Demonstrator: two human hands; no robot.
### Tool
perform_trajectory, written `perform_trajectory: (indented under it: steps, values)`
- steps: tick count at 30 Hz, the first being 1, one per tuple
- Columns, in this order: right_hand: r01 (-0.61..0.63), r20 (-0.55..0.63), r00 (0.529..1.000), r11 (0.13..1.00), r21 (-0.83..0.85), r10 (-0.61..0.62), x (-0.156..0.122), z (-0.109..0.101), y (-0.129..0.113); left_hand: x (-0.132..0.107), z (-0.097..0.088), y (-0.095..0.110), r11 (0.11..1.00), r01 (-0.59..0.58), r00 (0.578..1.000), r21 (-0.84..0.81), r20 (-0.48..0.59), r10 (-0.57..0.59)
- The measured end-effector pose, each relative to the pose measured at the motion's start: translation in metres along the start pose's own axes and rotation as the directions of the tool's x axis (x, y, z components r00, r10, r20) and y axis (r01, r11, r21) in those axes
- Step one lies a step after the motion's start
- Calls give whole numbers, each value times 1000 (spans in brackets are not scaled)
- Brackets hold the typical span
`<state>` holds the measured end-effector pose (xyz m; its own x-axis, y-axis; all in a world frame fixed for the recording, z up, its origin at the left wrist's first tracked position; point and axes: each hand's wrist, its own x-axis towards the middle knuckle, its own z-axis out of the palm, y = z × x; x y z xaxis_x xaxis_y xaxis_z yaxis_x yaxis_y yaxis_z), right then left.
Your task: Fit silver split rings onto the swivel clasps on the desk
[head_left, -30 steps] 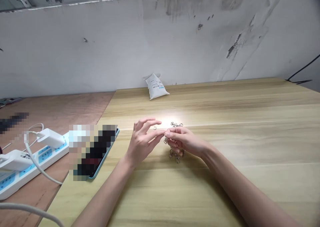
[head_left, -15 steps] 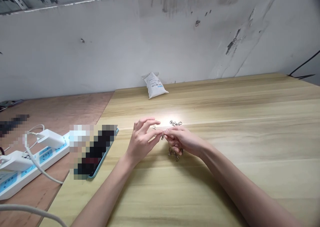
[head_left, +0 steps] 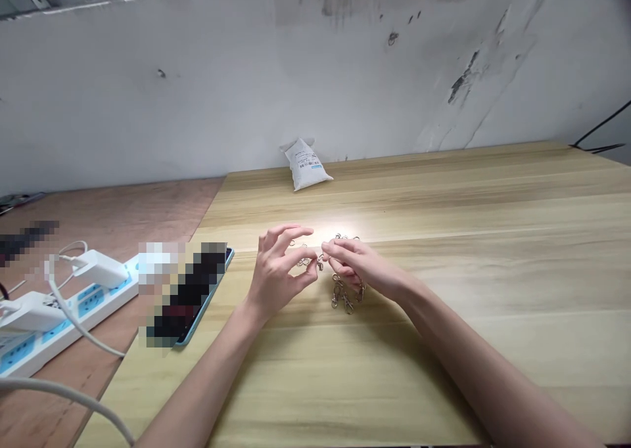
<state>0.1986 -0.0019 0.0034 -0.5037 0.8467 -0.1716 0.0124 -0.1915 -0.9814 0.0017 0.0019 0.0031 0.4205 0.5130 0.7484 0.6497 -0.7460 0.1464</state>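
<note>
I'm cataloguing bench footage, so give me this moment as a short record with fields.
Left hand: left hand, thumb and index fingertips at a small metal piece
Right hand: right hand, fingertips beside that piece; which hand grips it is unclear
Loose parts: metal clasps on the near side of the right hand
Behind: white packet near the wall
Left side: phone, partly pixelated; power strip with white plugs

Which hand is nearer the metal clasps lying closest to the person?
Right. The right hand is just beyond the near metal clasps, partly overlapping them in view; contact is unclear. The left hand is farther off, to their left.
</note>
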Motion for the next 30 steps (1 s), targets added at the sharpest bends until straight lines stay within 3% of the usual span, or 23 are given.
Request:
perform_trajectory:
  steps: [5,9,11,15,18,21,25,30]
  values:
    - [128,109,988,974,-187,-109,1,-6,1,-1,-1,1,999,45,999,-18,31,-44]
    - [268,7,959,897,-352,-284,4,-8,6,-1,-3,1,995,101,994,-9,43,-100]
    - [327,-67,908,799,-506,-414,6,-9,9,-1,-3,0,990,139,989,1,54,-139]
    - [372,-63,732,476,-797,-678,9,-9,15,-2,-3,-2,969,247,966,-28,90,-244]
    - [335,-14,634,291,-896,-773,8,-5,15,-1,-2,-1,943,320,941,-91,147,-305]
    - [315,43,577,174,-933,-816,6,3,14,0,-2,-1,900,401,900,-173,256,-352]
    - [342,163,564,50,-938,-809,6,19,15,0,-3,-4,859,460,860,-223,354,-368]
    - [358,221,626,25,-933,-748,7,25,16,-2,-5,-12,902,421,867,-93,335,-370]
